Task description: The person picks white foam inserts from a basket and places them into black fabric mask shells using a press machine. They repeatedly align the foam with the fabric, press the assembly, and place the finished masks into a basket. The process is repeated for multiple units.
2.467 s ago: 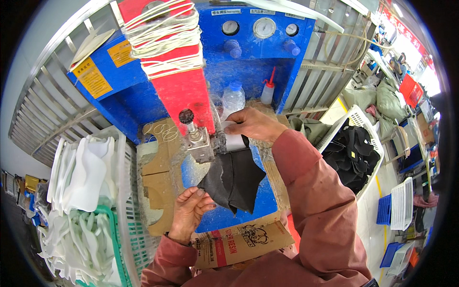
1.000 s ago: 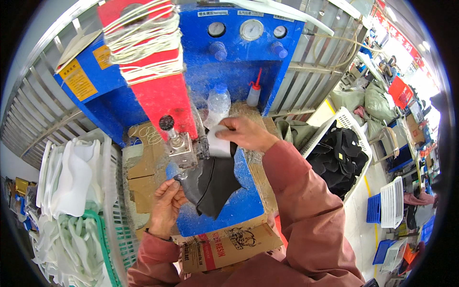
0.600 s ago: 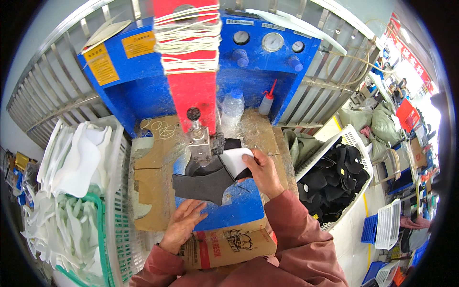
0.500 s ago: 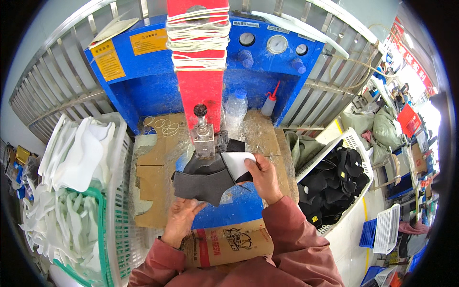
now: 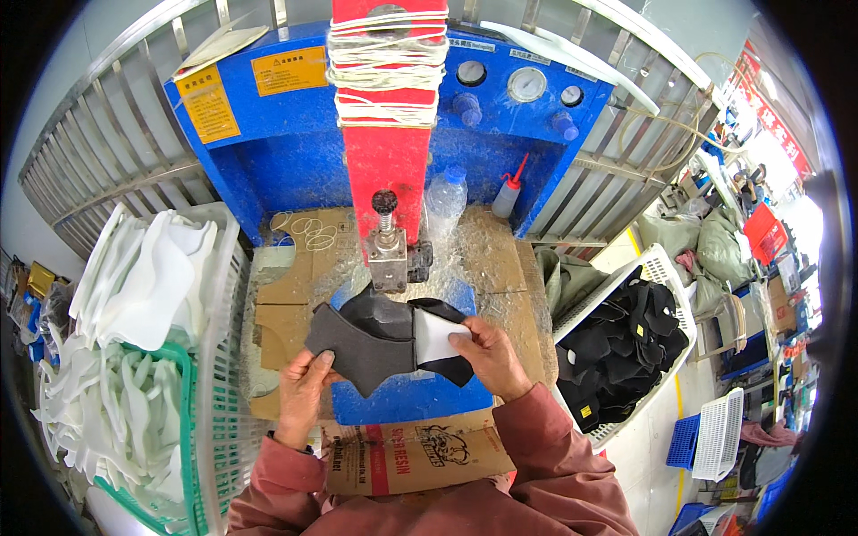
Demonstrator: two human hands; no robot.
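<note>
A dark grey and black fabric shoe-upper-like piece is stretched between my hands, just in front of the metal head of a red-armed machine. My left hand pinches its left edge between thumb and fingers. At the other end, my right hand grips a white panel with black material beneath it. The piece is held over a blue work plate; its far edge lies near the head, and I cannot tell whether they touch.
On the left, a white crate and a green basket hold stacked white foam-like shapes. To the right, another white crate is full of black pieces. A plastic bottle and a red-nozzled squeeze bottle stand behind.
The fabric piece has come away from under the metal head and toward me. My left hand has shifted left and now pinches its left edge. My right hand has moved slightly nearer.
</note>
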